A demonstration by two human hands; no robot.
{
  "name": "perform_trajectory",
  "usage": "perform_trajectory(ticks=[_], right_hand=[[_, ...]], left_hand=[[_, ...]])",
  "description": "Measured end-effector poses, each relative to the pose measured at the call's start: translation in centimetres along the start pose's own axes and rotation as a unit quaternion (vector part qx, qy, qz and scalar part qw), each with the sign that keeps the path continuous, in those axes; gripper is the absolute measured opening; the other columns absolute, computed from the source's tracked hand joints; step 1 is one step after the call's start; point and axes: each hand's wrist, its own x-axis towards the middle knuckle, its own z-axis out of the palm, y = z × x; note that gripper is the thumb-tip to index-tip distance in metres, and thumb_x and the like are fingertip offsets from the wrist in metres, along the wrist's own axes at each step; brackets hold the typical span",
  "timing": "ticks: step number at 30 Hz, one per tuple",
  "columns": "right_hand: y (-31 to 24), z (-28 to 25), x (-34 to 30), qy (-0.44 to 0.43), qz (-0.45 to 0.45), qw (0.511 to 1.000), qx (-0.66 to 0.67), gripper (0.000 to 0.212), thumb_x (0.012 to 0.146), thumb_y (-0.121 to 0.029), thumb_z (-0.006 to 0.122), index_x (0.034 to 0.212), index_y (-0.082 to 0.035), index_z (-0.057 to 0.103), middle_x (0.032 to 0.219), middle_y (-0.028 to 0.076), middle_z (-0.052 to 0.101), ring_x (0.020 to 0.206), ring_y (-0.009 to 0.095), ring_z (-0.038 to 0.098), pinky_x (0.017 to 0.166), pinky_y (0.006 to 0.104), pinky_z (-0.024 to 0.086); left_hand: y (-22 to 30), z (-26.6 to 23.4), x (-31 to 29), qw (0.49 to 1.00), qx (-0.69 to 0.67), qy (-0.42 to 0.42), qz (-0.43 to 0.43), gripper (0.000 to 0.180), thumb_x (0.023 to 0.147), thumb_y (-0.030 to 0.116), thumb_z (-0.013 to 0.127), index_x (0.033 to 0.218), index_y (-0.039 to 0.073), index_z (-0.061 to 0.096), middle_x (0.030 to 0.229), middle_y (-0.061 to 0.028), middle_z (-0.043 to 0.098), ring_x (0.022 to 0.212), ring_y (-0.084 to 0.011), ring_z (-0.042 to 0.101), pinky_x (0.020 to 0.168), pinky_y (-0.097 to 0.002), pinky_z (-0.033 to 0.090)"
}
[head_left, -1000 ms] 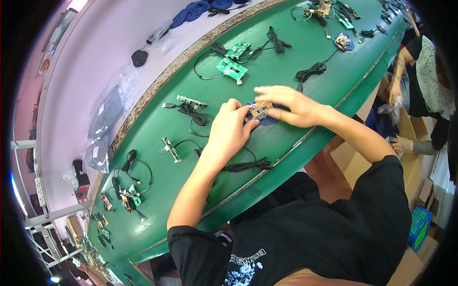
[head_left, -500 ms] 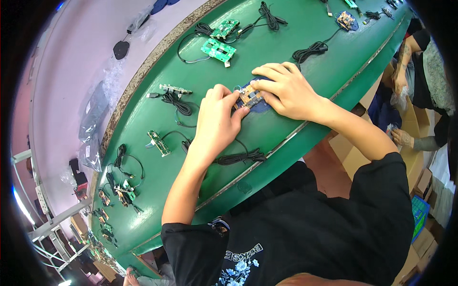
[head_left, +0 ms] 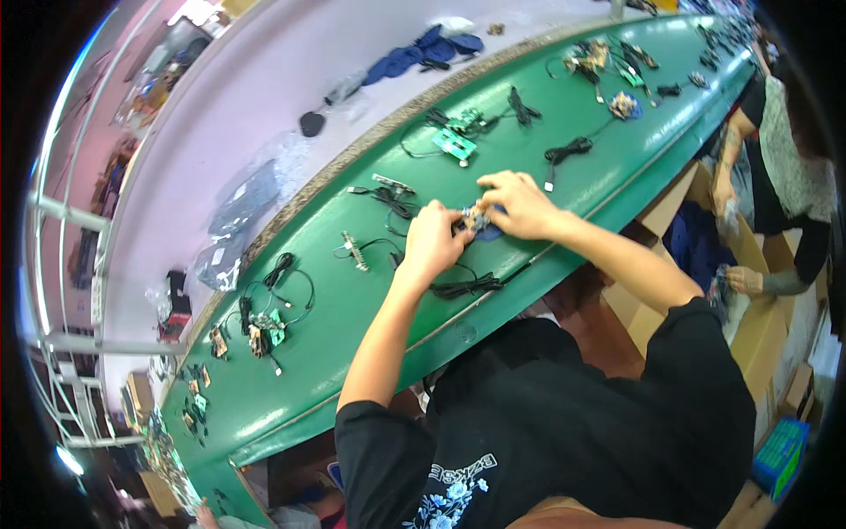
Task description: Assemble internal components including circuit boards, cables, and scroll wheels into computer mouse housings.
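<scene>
A small tan circuit board (head_left: 477, 218) lies over a dark blue piece (head_left: 493, 234) on the green work surface, partly covered by my fingers. My left hand (head_left: 434, 242) pinches the board's left edge between thumb and fingers. From the right, my right hand (head_left: 522, 208) is closed round the board's other side, with bent fingertips on it. A coiled black cable (head_left: 467, 286) lies just nearer to me than the board. Left of my left hand are a narrow board (head_left: 354, 250) standing on edge and a black cable bundle (head_left: 394, 202).
Green boards with cables (head_left: 455, 144) lie farther back, and another cable coil (head_left: 568, 151) lies to the right. More boards and wires (head_left: 264, 331) are at the left. A speckled ledge (head_left: 339, 159) borders the far side. At right, another person's hands work over a cardboard box (head_left: 760, 322).
The view has tilted, showing more of the wall and far ledge, so the table sits differently in the picture. Both my hands remain on the circuit board, with small finger shifts.
</scene>
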Motion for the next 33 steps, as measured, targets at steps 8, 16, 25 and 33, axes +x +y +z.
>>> perform_trajectory(ticks=[8,16,25,33], right_hand=[[-3.1,4.6,2.2,0.041,-0.069,0.996,0.050,0.021,0.086,-0.022,0.070,0.105,-0.013,0.077,0.128,0.010,0.064,0.124,0.030,0.056,0.106,0.0475,0.037],[-3.4,3.9,5.8,-0.062,0.056,0.996,0.034,0.025,0.072,-0.038,0.081,0.085,-0.018,0.076,0.116,0.005,0.062,0.119,0.028,0.053,0.102,0.0449,0.035],[-1.2,3.8,4.8,-0.084,0.088,0.979,0.165,0.026,0.064,-0.034,0.085,0.084,-0.018,0.080,0.116,0.005,0.064,0.117,0.026,0.058,0.101,0.0411,0.040],[0.5,4.7,5.5,-0.012,-0.042,0.965,0.259,0.038,0.080,-0.023,0.077,0.116,-0.011,0.073,0.123,0.012,0.065,0.119,0.030,0.060,0.105,0.0395,0.045]], left_hand=[[-2.7,-1.6,-5.2,0.992,-0.039,0.042,-0.110,0.042,0.075,0.030,0.085,0.109,0.007,0.078,0.100,-0.0159,0.064,0.097,-0.0343,0.065,0.087,-0.0427,0.051],[-3.3,-1.6,-4.5,0.991,-0.037,0.021,-0.125,0.043,0.072,0.036,0.086,0.107,0.014,0.079,0.106,-0.0191,0.067,0.099,-0.0370,0.068,0.089,-0.0462,0.055],[-3.1,-0.5,-6.1,0.994,-0.034,0.053,-0.086,0.044,0.074,0.038,0.084,0.109,0.012,0.079,0.106,-0.0178,0.068,0.100,-0.0351,0.066,0.086,-0.0461,0.053],[-4.6,-0.4,-6.9,0.988,0.025,0.153,0.005,0.058,0.077,0.040,0.081,0.122,0.007,0.070,0.109,-0.0169,0.067,0.104,-0.0350,0.064,0.086,-0.0468,0.051]])
